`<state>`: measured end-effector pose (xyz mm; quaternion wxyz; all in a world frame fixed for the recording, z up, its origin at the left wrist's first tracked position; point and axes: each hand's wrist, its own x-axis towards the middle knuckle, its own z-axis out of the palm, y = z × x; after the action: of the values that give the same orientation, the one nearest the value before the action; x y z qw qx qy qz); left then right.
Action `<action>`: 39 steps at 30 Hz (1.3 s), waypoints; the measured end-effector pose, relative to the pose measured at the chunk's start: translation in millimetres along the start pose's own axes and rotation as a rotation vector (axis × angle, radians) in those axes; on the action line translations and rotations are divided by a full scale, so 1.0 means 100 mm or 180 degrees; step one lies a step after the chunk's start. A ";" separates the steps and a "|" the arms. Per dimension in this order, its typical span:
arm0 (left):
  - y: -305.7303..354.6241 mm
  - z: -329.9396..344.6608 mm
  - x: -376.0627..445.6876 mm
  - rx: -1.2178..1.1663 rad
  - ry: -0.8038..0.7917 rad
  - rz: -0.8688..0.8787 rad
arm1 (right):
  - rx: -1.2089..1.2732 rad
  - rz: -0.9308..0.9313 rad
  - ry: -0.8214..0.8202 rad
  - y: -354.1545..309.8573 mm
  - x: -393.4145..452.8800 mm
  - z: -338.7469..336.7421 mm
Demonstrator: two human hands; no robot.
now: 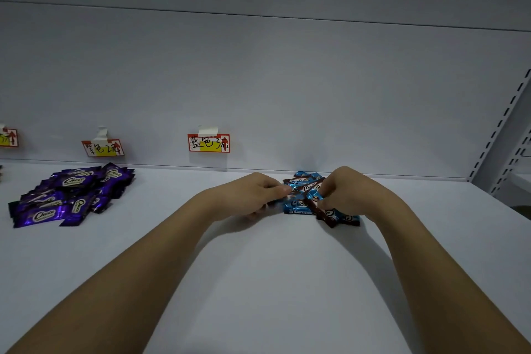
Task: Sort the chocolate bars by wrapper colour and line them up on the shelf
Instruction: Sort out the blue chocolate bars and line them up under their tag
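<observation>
A small heap of blue-wrapped chocolate bars [298,204] lies near the back of the white shelf [258,267], right of centre. My left hand [253,192] pinches the left end of the heap with curled fingers. My right hand [347,190] grips bars on the heap's right side, and part of the heap is hidden under it. A pile of purple-wrapped bars [69,195] lies on the shelf's left, apart from both hands.
Three red-and-yellow price tags are taped to the back wall: one [208,143] above and left of the blue heap, one [103,148] over the purple pile, one [8,137] at the left edge. A slotted shelf upright [500,129] stands at the right.
</observation>
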<state>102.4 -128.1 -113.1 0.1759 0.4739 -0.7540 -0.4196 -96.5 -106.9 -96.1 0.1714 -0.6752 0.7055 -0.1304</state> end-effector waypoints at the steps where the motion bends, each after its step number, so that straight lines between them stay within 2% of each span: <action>1: 0.01 0.01 0.01 0.0085 0.0056 0.0008 | -0.0004 0.0008 0.0023 0.00 0.00 0.00; 4: 0.02 -0.04 0.04 0.0086 0.0469 0.0030 | 0.0135 0.0039 0.0130 0.04 0.01 -0.03; 7: -0.02 -0.14 0.03 -0.0231 0.0658 -0.0066 | 0.0694 0.0094 0.0266 0.07 0.01 -0.08; 9: -0.06 -0.21 0.00 -0.0615 0.0575 -0.0270 | 0.1269 0.0183 0.0307 0.05 -0.03 -0.13; 13: -0.13 -0.45 -0.14 -0.1540 0.0001 -0.0674 | 0.2397 0.0191 0.0041 -0.07 -0.11 -0.09; 16: -0.23 -0.67 -0.29 -0.1416 -0.0170 -0.0527 | 0.2993 0.0136 -0.0165 -0.24 -0.13 0.00; 19: -0.38 -0.84 -0.44 -0.1040 -0.0023 -0.0350 | 0.3177 0.0140 -0.0095 -0.46 -0.06 0.08; 22: -0.55 -1.00 -0.48 -0.0781 0.0315 -0.0407 | 0.2964 0.0201 -0.0098 -0.71 0.04 0.16; 25: -0.69 -1.08 -0.46 -0.0533 0.1075 -0.0461 | 0.2765 0.0253 -0.0149 -0.99 0.19 0.24; 28: -0.79 -1.06 -0.49 -0.1320 0.1581 -0.0304 | 0.2585 0.0207 -0.0172 -1.24 0.32 0.35; 31: -0.87 -1.04 -0.48 -0.1997 0.1613 -0.0142 | 0.2514 0.0215 -0.0109 -1.34 0.46 0.55; 32: -0.87 -1.04 -0.47 -0.2116 0.1667 -0.0111 | 0.2210 0.0166 0.0056 -1.33 0.50 0.63; 34: -0.89 -1.04 -0.43 -0.2175 0.1898 -0.0138 | 0.0805 -0.0178 0.0584 -1.27 0.58 0.74; 36: -0.93 -0.99 -0.38 -0.1884 0.2093 -0.0187 | -0.0032 -0.0635 0.1035 -1.22 0.56 0.78; 39: -1.04 -0.95 -0.31 -0.0250 0.2194 -0.0303 | -0.0267 -0.1192 0.0946 -1.20 0.49 0.74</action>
<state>238.9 -166.5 -136.2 0.4184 0.6152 -0.6106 -0.2713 42.3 -159.2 -116.6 0.0103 -0.7742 0.5902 -0.2284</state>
